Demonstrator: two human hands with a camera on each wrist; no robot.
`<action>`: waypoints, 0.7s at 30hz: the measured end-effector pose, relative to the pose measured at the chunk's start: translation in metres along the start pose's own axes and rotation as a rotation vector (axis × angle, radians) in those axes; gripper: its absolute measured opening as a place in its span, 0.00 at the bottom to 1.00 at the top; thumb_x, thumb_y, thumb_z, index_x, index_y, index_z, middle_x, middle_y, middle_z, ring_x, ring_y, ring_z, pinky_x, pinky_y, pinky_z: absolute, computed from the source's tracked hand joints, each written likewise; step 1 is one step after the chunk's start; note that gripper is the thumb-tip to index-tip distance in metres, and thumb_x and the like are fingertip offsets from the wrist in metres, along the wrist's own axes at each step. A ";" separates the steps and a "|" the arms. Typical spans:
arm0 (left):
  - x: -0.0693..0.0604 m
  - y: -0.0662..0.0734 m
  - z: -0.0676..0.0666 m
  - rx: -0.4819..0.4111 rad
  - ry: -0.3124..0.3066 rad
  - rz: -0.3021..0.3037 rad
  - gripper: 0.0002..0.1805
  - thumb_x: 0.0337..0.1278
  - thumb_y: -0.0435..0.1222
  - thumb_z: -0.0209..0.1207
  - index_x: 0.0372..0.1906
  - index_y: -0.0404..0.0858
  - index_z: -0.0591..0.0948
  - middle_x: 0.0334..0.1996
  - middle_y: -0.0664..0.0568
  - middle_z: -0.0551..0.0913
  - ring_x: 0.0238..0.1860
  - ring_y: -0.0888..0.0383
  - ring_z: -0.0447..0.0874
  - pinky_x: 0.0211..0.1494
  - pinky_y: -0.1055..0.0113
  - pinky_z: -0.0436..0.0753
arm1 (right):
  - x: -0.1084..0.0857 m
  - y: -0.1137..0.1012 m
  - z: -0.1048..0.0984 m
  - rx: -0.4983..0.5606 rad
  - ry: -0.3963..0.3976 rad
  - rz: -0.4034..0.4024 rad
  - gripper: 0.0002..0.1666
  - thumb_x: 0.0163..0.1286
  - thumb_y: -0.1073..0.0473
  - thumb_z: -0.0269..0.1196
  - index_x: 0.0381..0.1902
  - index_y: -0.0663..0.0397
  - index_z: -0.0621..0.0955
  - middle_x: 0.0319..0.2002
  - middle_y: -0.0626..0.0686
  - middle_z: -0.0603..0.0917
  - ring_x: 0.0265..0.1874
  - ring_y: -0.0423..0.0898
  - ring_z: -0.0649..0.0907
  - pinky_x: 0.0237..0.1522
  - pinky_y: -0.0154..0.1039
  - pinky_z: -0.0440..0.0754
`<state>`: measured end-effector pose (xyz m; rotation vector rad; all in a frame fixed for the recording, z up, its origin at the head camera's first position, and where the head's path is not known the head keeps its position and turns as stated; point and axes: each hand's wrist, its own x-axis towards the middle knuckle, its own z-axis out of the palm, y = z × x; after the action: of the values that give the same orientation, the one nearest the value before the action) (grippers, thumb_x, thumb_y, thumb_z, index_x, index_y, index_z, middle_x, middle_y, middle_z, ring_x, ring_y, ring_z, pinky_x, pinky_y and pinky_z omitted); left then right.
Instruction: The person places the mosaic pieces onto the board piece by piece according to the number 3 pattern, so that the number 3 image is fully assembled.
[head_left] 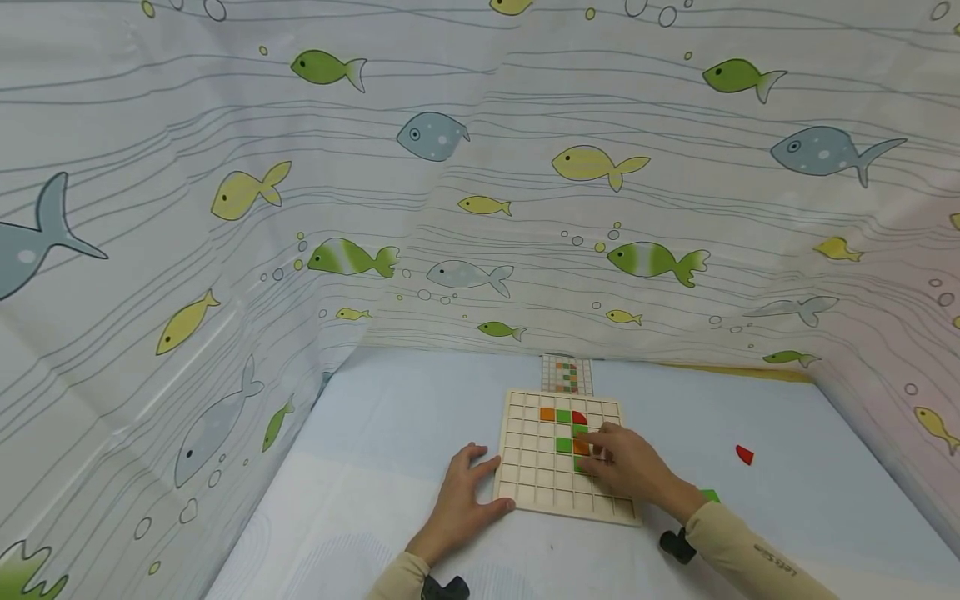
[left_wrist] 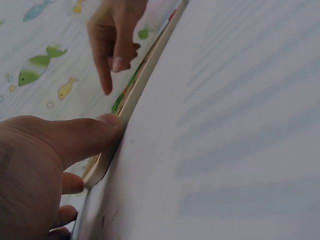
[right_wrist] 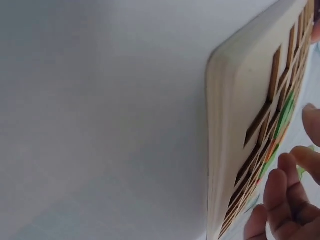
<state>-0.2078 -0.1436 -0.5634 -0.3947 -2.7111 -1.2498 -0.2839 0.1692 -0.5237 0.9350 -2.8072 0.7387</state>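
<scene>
A square wooden grid board (head_left: pixel 532 479) lies flat, with several orange, green and red tiles in its cells. My left hand (head_left: pixel 467 492) rests at its near left corner, fingers spread; in the left wrist view the thumb (left_wrist: pixel 92 135) touches the board's edge. Over the board's right part is my right hand (head_left: pixel 626 462), its fingertips by an orange tile (head_left: pixel 581 447) and a green tile (head_left: pixel 578 464), partly covering them. The right wrist view shows loosely bent fingers (right_wrist: pixel 280 200) with no piece between them. A red tile (head_left: pixel 579 417) with a rounded corner sits farther back.
Behind the board is a card (head_left: pixel 566 373) printed with a coloured grid pattern. A loose red piece (head_left: pixel 745 454) lies to the right, and a green piece (head_left: pixel 708 496) is partly hidden by the right wrist. A fish-patterned sheet (head_left: pixel 487 233) surrounds the table.
</scene>
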 end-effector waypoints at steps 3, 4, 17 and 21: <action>-0.001 0.001 -0.001 0.003 0.002 0.004 0.39 0.55 0.50 0.76 0.67 0.31 0.81 0.70 0.35 0.71 0.78 0.30 0.62 0.78 0.29 0.64 | -0.001 -0.001 0.001 -0.009 -0.040 0.024 0.25 0.75 0.49 0.69 0.65 0.51 0.85 0.36 0.42 0.78 0.28 0.32 0.71 0.27 0.29 0.71; -0.001 0.001 -0.001 0.003 0.004 0.007 0.39 0.55 0.50 0.77 0.67 0.31 0.81 0.70 0.35 0.71 0.78 0.29 0.62 0.78 0.29 0.64 | -0.001 0.000 0.002 -0.015 -0.051 0.030 0.26 0.76 0.48 0.68 0.66 0.51 0.85 0.36 0.42 0.77 0.27 0.32 0.69 0.27 0.29 0.70; 0.000 0.001 -0.001 0.007 -0.009 -0.013 0.39 0.55 0.50 0.77 0.68 0.33 0.81 0.71 0.36 0.71 0.79 0.31 0.61 0.79 0.31 0.64 | -0.002 0.002 0.003 -0.050 -0.078 0.038 0.26 0.81 0.45 0.62 0.68 0.53 0.83 0.34 0.42 0.75 0.25 0.33 0.66 0.26 0.28 0.67; 0.000 0.000 -0.001 0.007 -0.003 -0.004 0.39 0.55 0.49 0.77 0.67 0.32 0.81 0.70 0.36 0.71 0.78 0.31 0.61 0.78 0.30 0.64 | -0.002 0.003 0.003 -0.053 -0.078 0.019 0.26 0.81 0.46 0.62 0.68 0.53 0.83 0.34 0.41 0.75 0.26 0.33 0.66 0.26 0.28 0.67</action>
<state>-0.2076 -0.1441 -0.5627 -0.3919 -2.7197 -1.2407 -0.2835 0.1710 -0.5277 0.9493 -2.8913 0.6401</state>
